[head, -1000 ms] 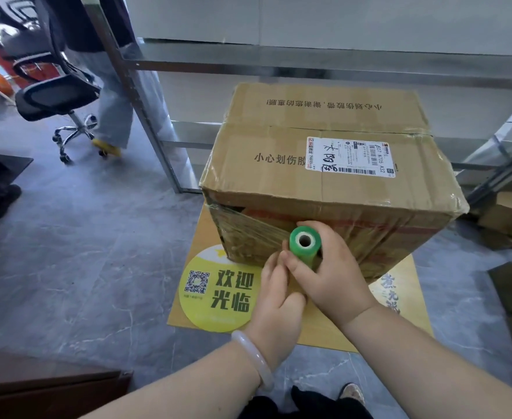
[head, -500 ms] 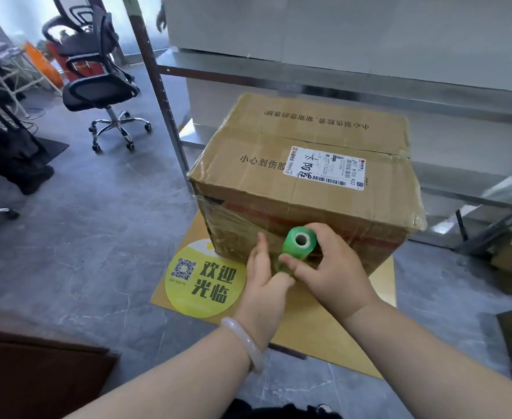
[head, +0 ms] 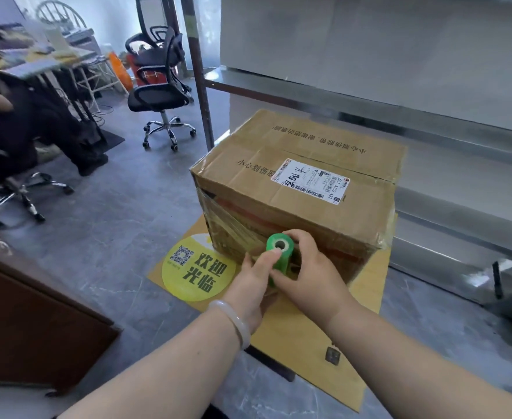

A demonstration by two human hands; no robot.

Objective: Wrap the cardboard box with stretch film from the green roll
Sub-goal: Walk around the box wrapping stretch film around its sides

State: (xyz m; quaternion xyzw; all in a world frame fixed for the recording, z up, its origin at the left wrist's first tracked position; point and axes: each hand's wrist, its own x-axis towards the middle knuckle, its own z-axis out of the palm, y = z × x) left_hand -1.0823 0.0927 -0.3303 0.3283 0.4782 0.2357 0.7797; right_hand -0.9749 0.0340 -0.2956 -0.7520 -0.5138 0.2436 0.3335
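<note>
Stretch film (head: pixel 230 228) is lying glossy and wrinkled across the left part of the near face of the cardboard box (head: pixel 297 207), running from the box's left corner towards the green roll (head: pixel 279 256). The roll is being held upright against that near face, low down and about midway along it, with its hollow core facing up. It is being gripped by the right hand (head: pixel 312 276), whose fingers are curled round its far and right side while the thumb is closing on it from the front. The left hand (head: pixel 253 282) is being kept against the roll's left side, its fingers straight and close together, one of them reaching up to the roll's top rim; a pale bracelet (head: pixel 233 320) is being worn on that wrist. The box is standing on a flat cardboard sheet (head: pixel 303 340) on the grey floor (head: pixel 112 207), beside a round yellow sticker (head: pixel 198 275) printed with a QR code. A white shipping label (head: pixel 312 181) is stuck on the box's top. A metal shelving post (head: pixel 200 86) is rising just behind the box, and a black office chair (head: pixel 158 95) is standing well apart to the left.
</note>
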